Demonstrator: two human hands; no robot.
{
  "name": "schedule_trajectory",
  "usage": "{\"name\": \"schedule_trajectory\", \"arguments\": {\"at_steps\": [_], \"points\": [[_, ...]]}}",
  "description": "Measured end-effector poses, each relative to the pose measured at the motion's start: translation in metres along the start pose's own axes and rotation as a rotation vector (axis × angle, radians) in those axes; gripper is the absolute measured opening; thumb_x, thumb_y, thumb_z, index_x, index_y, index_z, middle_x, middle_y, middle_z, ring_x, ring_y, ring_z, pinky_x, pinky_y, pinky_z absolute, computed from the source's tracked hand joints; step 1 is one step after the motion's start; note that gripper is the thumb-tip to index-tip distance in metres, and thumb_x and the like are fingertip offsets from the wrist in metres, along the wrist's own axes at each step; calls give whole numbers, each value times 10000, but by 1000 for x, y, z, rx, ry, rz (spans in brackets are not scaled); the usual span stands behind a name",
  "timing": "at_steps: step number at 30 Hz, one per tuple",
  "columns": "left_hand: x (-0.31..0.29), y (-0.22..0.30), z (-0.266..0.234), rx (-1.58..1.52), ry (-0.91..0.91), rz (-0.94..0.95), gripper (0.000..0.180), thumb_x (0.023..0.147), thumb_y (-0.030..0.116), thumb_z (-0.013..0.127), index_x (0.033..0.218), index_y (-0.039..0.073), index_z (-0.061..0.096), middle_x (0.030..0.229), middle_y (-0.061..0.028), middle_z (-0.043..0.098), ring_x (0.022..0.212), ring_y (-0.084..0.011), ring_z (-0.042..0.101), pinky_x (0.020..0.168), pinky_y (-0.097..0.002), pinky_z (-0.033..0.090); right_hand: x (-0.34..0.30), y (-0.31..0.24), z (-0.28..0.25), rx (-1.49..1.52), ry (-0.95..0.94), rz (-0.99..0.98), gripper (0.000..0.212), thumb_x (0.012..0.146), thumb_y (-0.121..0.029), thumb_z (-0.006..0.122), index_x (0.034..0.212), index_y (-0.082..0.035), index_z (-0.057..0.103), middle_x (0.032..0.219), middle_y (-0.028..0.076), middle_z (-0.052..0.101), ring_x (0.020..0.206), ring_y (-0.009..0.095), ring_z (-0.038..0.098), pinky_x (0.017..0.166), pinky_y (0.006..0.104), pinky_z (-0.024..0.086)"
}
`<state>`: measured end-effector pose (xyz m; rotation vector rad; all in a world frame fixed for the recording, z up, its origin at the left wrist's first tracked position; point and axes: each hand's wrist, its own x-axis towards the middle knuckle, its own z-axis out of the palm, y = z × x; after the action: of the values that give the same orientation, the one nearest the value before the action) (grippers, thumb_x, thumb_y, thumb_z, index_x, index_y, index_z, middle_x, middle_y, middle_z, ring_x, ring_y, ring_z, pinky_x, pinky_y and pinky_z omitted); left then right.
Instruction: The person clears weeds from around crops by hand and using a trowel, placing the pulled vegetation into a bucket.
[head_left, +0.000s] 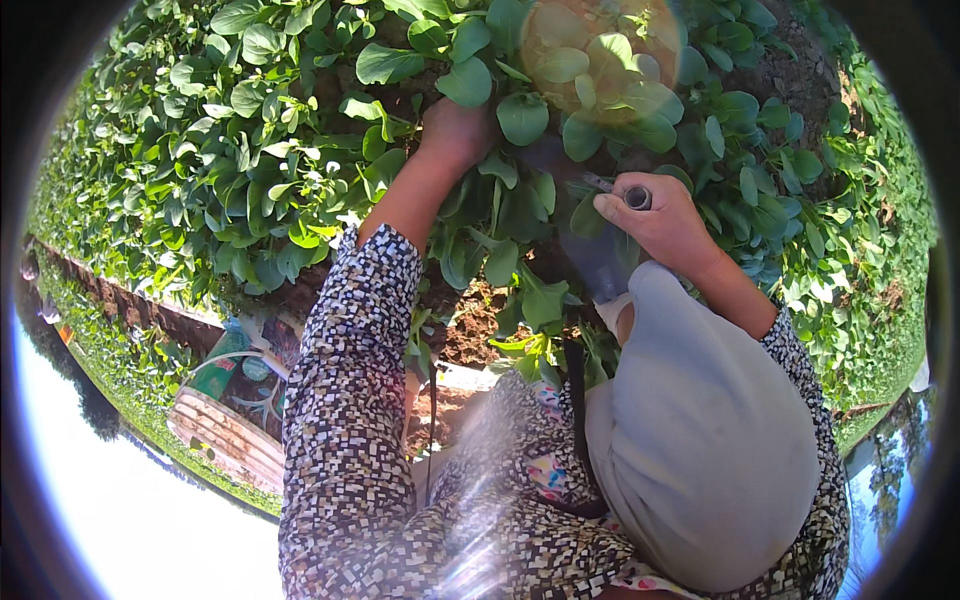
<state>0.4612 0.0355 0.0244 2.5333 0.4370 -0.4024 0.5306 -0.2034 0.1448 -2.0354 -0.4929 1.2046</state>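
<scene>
My left hand (460, 132) reaches in among broad green leaves of low leafy plants (465, 82). Leaves hide its fingers, so their grip cannot be made out. To the right, my right hand (665, 215) is closed round a hand tool with a hollow, tubular metal handle (637, 198). A thin metal part runs from the handle toward the left hand and into shade between the leaves, where the tool's working end is hard to make out. Loose-hanging leaves (500, 260) stand between and below the two hands.
A white bucket (225, 440) holding a green bottle (213, 368) stands at the lower left. Bare brown soil (475, 325) shows in front of my body. A rounded shape under light grey cloth (710, 430) covers the lower right. Dense greens (150, 170) spread along both sides.
</scene>
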Motion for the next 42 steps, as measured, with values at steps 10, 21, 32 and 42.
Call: {"name": "schedule_trajectory", "arguments": {"at_steps": [10,21,32,42], "points": [[15,-54,36,-437,79,-126,293,813,239,595,1037,65,670,1041,-213,660,984,-408,617,827,-435,505,11,-19,-48,694,-109,407,338,862,-292,675,665,-103,476,554,-41,416,387,39,319,350,228,208],[20,-38,5,-332,-81,-178,324,837,284,550,1053,79,680,1089,-213,650,1044,-395,603,868,-453,491,14,-40,-2,480,-92,405,333,899,-275,658,682,-103,474,550,-41,392,385,42,313,359,233,228],[13,-43,-5,-519,87,-150,327,882,183,494,1156,19,566,1102,-232,637,1065,-405,585,882,-444,478,1,-6,-20,661,-101,435,363,876,-282,678,648,-101,461,520,-44,382,384,49,336,359,235,209],[8,39,-7,-212,-102,-225,661,735,451,704,1199,31,493,1188,-200,581,1061,-400,588,910,-478,464,-31,13,-10,-24,53,59,344,847,-220,660,657,20,502,544,75,360,531,147,304,490,319,306]]}}
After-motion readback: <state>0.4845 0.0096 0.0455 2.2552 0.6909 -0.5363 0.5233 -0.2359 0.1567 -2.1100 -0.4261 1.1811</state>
